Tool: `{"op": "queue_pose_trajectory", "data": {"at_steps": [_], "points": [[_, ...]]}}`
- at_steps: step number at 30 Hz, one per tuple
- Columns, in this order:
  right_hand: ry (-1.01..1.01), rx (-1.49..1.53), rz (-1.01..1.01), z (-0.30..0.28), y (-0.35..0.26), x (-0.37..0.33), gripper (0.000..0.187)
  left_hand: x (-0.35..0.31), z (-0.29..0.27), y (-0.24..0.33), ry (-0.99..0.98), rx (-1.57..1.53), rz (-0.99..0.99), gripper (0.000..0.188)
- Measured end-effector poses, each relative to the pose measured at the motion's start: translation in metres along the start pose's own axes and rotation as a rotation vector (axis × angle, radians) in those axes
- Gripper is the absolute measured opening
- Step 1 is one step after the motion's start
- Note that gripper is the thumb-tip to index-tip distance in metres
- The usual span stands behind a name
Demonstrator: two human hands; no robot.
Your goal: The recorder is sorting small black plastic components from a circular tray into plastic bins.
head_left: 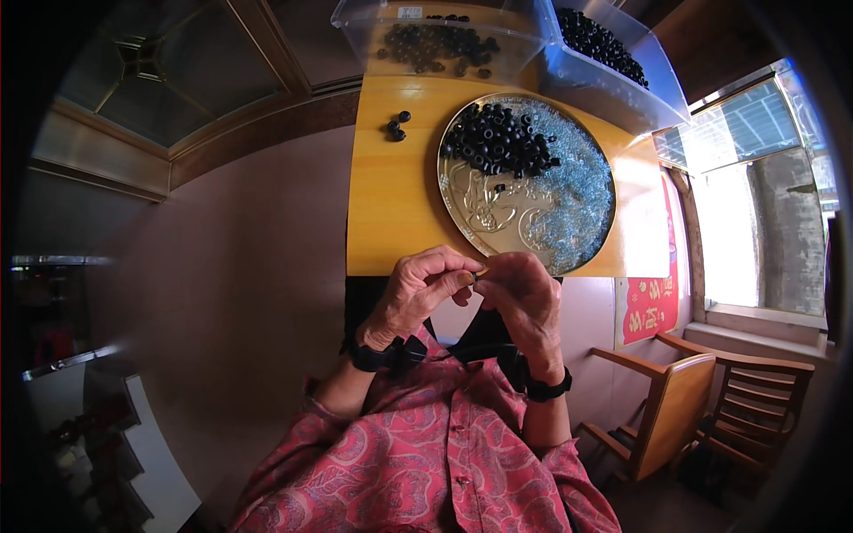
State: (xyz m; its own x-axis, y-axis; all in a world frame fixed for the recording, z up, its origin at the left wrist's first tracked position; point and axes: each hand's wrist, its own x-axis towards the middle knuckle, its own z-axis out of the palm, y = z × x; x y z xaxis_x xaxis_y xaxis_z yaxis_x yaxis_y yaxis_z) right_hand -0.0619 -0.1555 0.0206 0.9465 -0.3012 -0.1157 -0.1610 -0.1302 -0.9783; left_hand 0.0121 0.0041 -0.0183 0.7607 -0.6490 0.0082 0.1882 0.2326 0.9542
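My left hand (428, 286) and my right hand (522, 295) meet just off the near edge of the table. Thumb and fingers of both are pinched together around something tiny and dark, too small to name. Just beyond them lies a round shiny tray (462, 211) with a raised pattern. Black ring-like pieces (498, 142) with holes are heaped on its far left part. Many tiny clear bluish beads (573, 191) cover its right side.
A few loose black pieces (397, 129) lie on the yellow wooden table (382, 204), left of the tray. Two clear plastic bins, a left one (351, 22) and a right one (653, 107), stand at the back with more black pieces. A wooden chair (675, 413) stands at right below a window (755, 213).
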Motion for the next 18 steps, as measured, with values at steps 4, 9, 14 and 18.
{"op": "queue_pose_trajectory", "data": {"at_steps": [4,9,14,18], "points": [[-0.037,-0.072,-0.009,-0.001,-0.006,0.001,0.03,-0.001,-0.003,-0.002,-0.046,-0.033,-0.006,0.017],[-0.009,-0.127,-0.051,0.0,-0.005,0.007,0.029,-0.001,-0.004,0.002,-0.058,-0.2,-0.143,0.022],[-0.004,0.261,0.124,0.0,-0.005,0.014,0.017,0.004,-0.002,-0.004,-0.037,-0.55,-0.184,0.028],[0.083,0.168,0.116,-0.003,0.002,0.022,0.015,0.004,-0.002,-0.004,0.011,-0.626,-0.216,0.027]]}}
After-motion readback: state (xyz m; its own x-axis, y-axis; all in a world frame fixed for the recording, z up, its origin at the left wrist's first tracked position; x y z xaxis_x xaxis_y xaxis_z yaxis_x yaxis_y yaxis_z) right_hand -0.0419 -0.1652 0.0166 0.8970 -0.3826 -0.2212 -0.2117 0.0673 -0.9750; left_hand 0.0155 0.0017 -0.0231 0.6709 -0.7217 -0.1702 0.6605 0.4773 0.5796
